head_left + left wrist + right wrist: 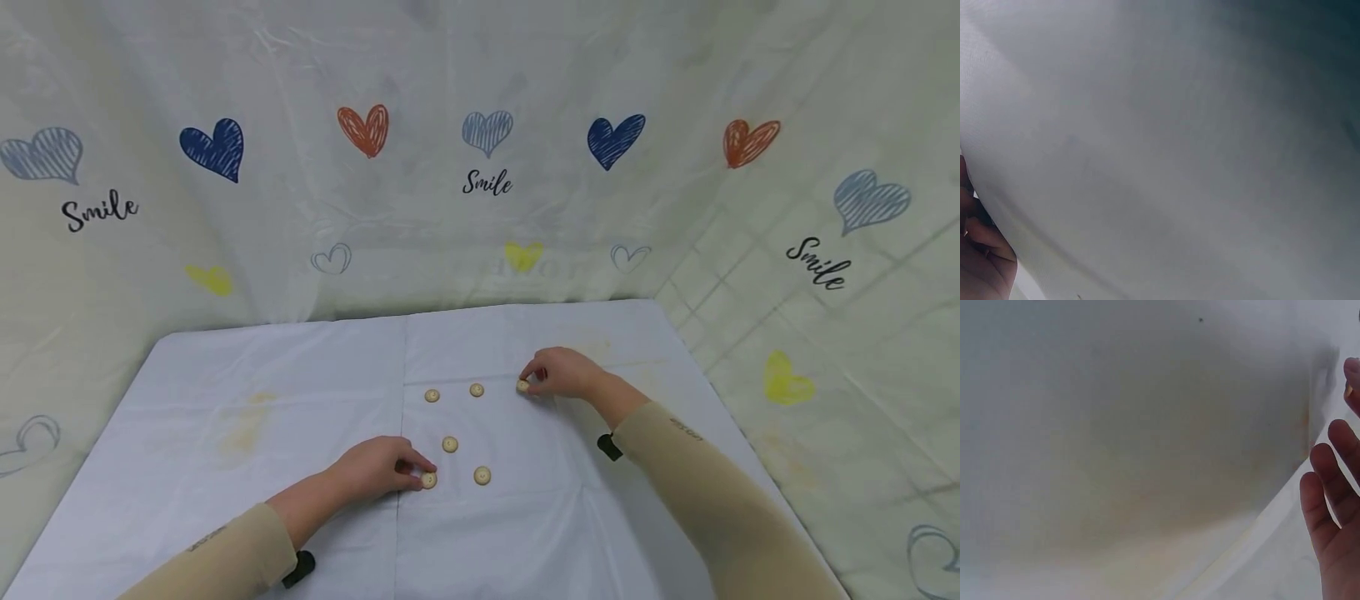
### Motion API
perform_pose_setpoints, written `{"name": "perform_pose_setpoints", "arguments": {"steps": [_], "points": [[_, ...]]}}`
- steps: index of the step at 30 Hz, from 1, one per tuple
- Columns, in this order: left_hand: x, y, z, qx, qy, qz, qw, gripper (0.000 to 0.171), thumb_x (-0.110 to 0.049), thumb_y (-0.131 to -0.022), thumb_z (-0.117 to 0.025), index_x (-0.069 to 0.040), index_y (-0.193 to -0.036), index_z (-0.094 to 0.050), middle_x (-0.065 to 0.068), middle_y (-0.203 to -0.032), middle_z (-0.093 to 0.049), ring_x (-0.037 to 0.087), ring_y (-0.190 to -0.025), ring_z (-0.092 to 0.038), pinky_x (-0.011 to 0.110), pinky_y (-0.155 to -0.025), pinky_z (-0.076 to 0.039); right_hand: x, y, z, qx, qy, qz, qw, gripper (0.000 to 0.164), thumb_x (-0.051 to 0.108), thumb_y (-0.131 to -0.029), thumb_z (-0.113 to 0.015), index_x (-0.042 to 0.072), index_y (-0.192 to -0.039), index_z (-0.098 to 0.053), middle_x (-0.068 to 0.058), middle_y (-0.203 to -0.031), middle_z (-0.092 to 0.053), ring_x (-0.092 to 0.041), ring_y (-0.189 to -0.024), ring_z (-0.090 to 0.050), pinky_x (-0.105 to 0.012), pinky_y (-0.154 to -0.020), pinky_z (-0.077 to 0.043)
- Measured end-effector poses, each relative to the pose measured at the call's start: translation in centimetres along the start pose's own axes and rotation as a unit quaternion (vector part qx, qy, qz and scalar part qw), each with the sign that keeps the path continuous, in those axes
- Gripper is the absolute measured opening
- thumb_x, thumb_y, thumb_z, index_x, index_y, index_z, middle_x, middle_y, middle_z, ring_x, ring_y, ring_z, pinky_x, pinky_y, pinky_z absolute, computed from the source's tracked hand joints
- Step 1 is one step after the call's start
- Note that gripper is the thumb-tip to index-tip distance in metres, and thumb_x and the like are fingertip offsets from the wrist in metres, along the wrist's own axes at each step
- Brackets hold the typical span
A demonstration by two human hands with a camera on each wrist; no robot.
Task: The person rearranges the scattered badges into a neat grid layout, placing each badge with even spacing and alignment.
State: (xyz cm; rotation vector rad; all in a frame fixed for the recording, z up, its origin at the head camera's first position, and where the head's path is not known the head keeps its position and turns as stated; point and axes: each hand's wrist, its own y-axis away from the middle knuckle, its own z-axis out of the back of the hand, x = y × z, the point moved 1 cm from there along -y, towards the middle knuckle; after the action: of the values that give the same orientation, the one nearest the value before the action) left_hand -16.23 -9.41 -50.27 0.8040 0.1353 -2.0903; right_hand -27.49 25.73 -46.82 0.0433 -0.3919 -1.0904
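Note:
In the head view, my left hand pinches a pale wooden button at its left edge, low over the white cloth. Farther back and to the right, my right hand holds another wooden button between thumb and fingertips. Several more buttons lie on the cloth between the hands, such as a back-row button, a middle button and a front one. The left wrist view catches part of the left hand at its edge; no button is visible there. Fingers of the right hand show in the right wrist view.
A white cloth with faint yellowish stains covers the table. Behind and to the right hangs a pale curtain printed with hearts and the word Smile. Dark straps show beneath the beige sleeves.

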Motion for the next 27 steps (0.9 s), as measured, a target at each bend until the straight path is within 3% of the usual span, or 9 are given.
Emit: {"name": "perform_pose_setpoints", "arguments": {"steps": [9,27], "points": [[0.0,0.1,-0.1,-0.003,0.000,-0.001,1.0000,0.023,-0.032,-0.085,-0.079,-0.034,-0.107,-0.078,-0.020,-0.077,-0.056,0.002,-0.072,-0.051,0.026,-0.065,-0.043,-0.3,-0.4,-0.5,0.016,-0.002,-0.036,0.999,0.025,0.032,-0.089,-0.075,0.022,-0.112,-0.077,0.004,-0.083,-0.057,-0.015,-0.081,-0.051,-0.033,-0.076,-0.042],[-0.1,0.2,0.0,-0.005,-0.002,-0.007,1.0000,0.022,-0.032,-0.085,-0.079,-0.034,-0.107,-0.078,-0.020,-0.076,-0.055,0.002,-0.071,-0.050,0.025,-0.065,-0.042,0.4,1.0,0.5,-0.009,-0.019,0.007,1.000,0.030,0.029,-0.087,-0.078,0.020,-0.116,-0.076,0.008,-0.078,-0.058,-0.011,-0.074,-0.052,-0.030,-0.071,-0.044]]}}
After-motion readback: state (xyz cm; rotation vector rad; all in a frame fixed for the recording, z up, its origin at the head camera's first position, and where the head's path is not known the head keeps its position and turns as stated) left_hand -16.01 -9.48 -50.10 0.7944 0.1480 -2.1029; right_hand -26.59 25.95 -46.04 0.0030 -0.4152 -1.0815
